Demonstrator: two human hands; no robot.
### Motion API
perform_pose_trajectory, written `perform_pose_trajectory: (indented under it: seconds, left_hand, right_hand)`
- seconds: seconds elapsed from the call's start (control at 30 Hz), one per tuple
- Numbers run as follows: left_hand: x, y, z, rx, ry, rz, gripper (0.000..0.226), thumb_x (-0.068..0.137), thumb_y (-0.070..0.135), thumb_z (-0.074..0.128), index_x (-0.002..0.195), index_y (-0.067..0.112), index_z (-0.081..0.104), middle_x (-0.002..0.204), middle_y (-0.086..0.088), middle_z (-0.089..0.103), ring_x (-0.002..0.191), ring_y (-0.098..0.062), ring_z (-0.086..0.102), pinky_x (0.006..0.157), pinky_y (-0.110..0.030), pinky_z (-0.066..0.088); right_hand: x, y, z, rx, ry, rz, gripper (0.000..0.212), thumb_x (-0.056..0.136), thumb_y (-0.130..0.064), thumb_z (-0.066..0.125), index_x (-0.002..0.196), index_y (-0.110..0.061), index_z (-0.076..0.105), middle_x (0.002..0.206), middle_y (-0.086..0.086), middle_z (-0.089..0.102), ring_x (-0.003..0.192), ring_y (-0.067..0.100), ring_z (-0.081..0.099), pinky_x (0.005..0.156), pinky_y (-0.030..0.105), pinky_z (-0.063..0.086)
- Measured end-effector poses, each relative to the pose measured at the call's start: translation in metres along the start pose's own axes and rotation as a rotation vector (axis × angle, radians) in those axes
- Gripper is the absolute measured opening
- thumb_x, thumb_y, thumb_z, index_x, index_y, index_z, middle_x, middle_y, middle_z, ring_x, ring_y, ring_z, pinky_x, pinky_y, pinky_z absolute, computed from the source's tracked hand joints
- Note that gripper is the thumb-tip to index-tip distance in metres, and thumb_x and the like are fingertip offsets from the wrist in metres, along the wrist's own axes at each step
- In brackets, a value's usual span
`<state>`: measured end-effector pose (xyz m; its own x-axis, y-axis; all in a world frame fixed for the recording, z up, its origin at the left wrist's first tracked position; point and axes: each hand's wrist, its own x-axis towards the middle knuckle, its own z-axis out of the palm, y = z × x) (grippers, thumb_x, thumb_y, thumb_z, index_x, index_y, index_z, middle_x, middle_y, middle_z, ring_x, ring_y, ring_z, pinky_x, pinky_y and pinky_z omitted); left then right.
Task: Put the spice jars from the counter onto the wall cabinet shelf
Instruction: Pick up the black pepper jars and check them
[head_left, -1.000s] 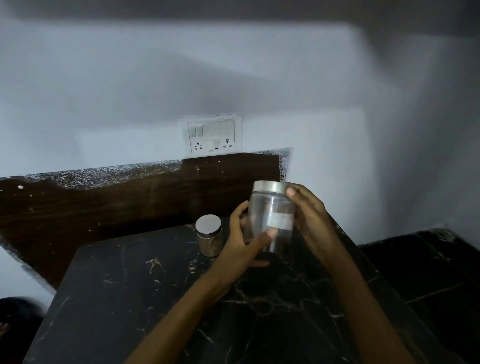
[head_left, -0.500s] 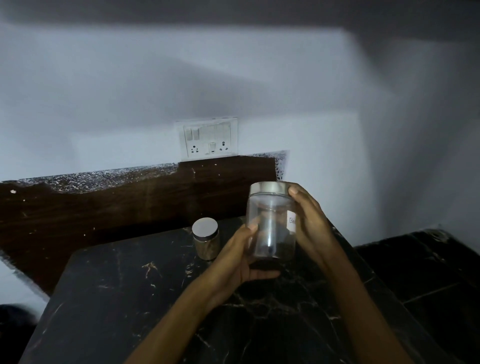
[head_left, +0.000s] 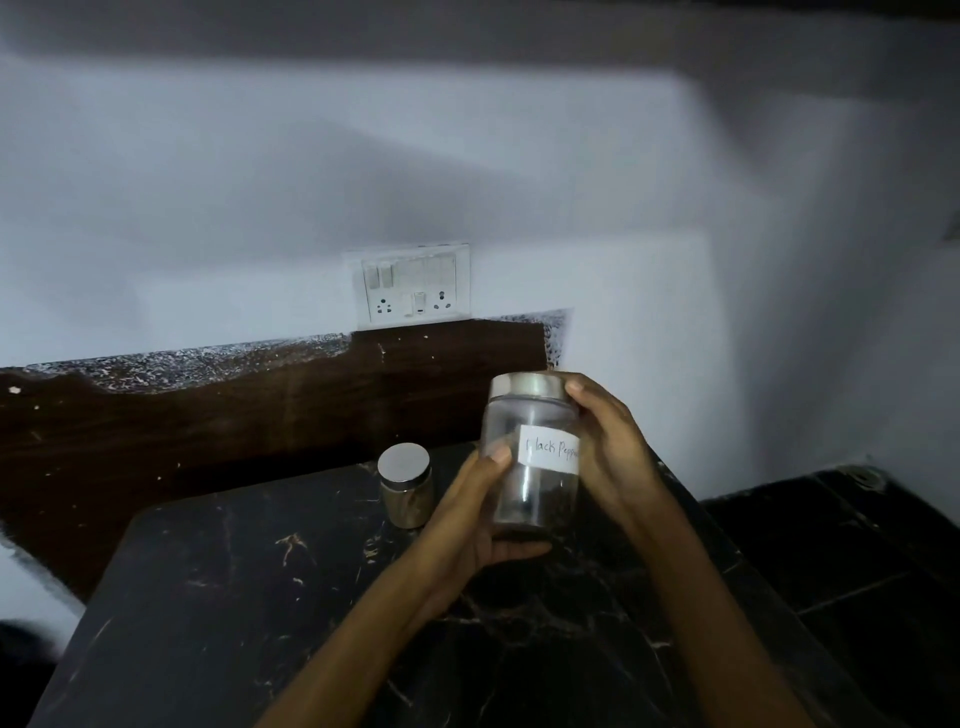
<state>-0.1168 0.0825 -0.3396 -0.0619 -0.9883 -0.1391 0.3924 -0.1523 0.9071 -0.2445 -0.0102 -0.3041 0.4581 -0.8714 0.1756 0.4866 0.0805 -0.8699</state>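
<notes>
Left hand (head_left: 470, 514) and right hand (head_left: 610, 447) gripping jar (head_left: 530, 457)

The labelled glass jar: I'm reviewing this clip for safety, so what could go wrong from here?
1. The labelled jar is smooth glass, held clear of the hard stone counter by the left hand and right hand; a slip could crack it.
2. The small jar stands close beside the left hand and might get knocked over.
3. The scene is dim, which may make placing harder.
</notes>
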Motion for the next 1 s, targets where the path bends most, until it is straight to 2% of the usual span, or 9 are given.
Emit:
perform_pose_trajectory:
  seconds: [0.1, 0.2, 0.27, 0.37, 0.57, 0.7, 0.8, 0.9, 1.0]
  left_hand:
    - [0.001, 0.0, 0.003, 0.05, 0.07, 0.022, 0.066, 0.063, 0.067, 0.062, 0.121, 0.037, 0.049, 0.118, -0.004, 0.062, 0.095, -0.02, 0.07, 0.07, -0.036, 0.057]
    - [0.003, 0.002, 0.008, 0.061, 0.129, 0.049, 0.079, 0.06, 0.077, 0.061, 0.124, 0.032, 0.052, 0.118, -0.007, 0.065, 0.1, -0.024, 0.068, 0.073, -0.041, 0.058]
    - [0.003, 0.002, 0.01, 0.045, 0.142, 0.042, 0.077, 0.061, 0.076, 0.056, 0.123, 0.031, 0.054, 0.115, -0.007, 0.067, 0.102, -0.026, 0.067, 0.078, -0.044, 0.057]
    - [0.003, 0.003, 0.013, 0.011, 0.114, 0.049, 0.068, 0.064, 0.074, 0.051, 0.118, 0.033, 0.057, 0.108, -0.003, 0.071, 0.098, -0.022, 0.069, 0.077, -0.04, 0.057]
    - [0.003, 0.006, 0.016, 0.004, 0.109, 0.067, 0.072, 0.062, 0.073, 0.052, 0.12, 0.031, 0.057, 0.108, -0.003, 0.072, 0.098, -0.021, 0.069, 0.073, -0.036, 0.057]
    - [0.003, 0.01, 0.02, 0.033, 0.101, 0.093, 0.071, 0.065, 0.073, 0.05, 0.122, 0.031, 0.056, 0.112, -0.005, 0.07, 0.102, -0.024, 0.067, 0.084, -0.044, 0.055]
    - [0.004, 0.018, 0.023, 0.06, 0.114, 0.131, 0.067, 0.068, 0.072, 0.048, 0.122, 0.033, 0.055, 0.114, -0.004, 0.069, 0.103, -0.022, 0.067, 0.086, -0.045, 0.055]
    - [0.007, 0.032, 0.026, 0.11, 0.097, 0.195, 0.057, 0.072, 0.069, 0.046, 0.119, 0.04, 0.055, 0.116, -0.001, 0.067, 0.105, -0.019, 0.066, 0.082, -0.041, 0.057]
    - [0.014, 0.058, 0.032, 0.195, 0.104, 0.265, 0.053, 0.073, 0.067, 0.045, 0.118, 0.041, 0.057, 0.117, 0.001, 0.067, 0.105, -0.017, 0.065, 0.086, -0.044, 0.055]
  right_hand:
    - [-0.001, 0.0, -0.001, -0.071, 0.025, -0.04, 0.026, 0.078, -0.023, 0.058, 0.096, -0.007, 0.069, 0.093, 0.009, 0.069, 0.086, 0.021, 0.064, 0.076, 0.03, 0.052]
    - [-0.004, 0.003, 0.002, -0.107, 0.022, -0.054, 0.021, 0.078, -0.023, 0.061, 0.093, -0.013, 0.072, 0.095, 0.008, 0.07, 0.087, 0.02, 0.066, 0.074, 0.027, 0.056]
    - [-0.004, 0.003, 0.004, -0.097, 0.032, -0.064, 0.021, 0.077, -0.022, 0.063, 0.092, -0.012, 0.072, 0.098, 0.012, 0.068, 0.089, 0.024, 0.065, 0.076, 0.029, 0.055]
    - [-0.005, 0.0, 0.007, -0.077, 0.04, -0.069, 0.021, 0.076, -0.021, 0.064, 0.091, -0.01, 0.071, 0.098, 0.016, 0.067, 0.087, 0.026, 0.065, 0.075, 0.03, 0.055]
    - [-0.005, -0.008, 0.012, -0.06, 0.049, -0.063, 0.02, 0.073, -0.02, 0.063, 0.089, -0.01, 0.07, 0.092, 0.011, 0.068, 0.084, 0.023, 0.065, 0.07, 0.026, 0.055]
    - [-0.004, -0.012, 0.015, -0.047, 0.058, -0.066, 0.021, 0.075, -0.02, 0.062, 0.092, -0.009, 0.068, 0.096, 0.013, 0.066, 0.087, 0.025, 0.063, 0.073, 0.029, 0.054]
    - [-0.003, -0.016, 0.019, -0.047, 0.049, -0.077, 0.028, 0.076, -0.024, 0.062, 0.102, -0.013, 0.066, 0.1, 0.008, 0.068, 0.087, 0.02, 0.067, 0.073, 0.026, 0.056]
    - [-0.001, -0.026, 0.021, -0.083, 0.094, -0.062, 0.05, 0.075, -0.032, 0.064, 0.121, -0.016, 0.057, 0.11, 0.004, 0.068, 0.095, 0.017, 0.068, 0.072, 0.024, 0.056]
    - [0.006, -0.048, 0.025, -0.142, 0.109, -0.061, 0.057, 0.07, -0.042, 0.065, 0.122, -0.019, 0.056, 0.11, 0.003, 0.069, 0.096, 0.017, 0.068, 0.072, 0.025, 0.057]
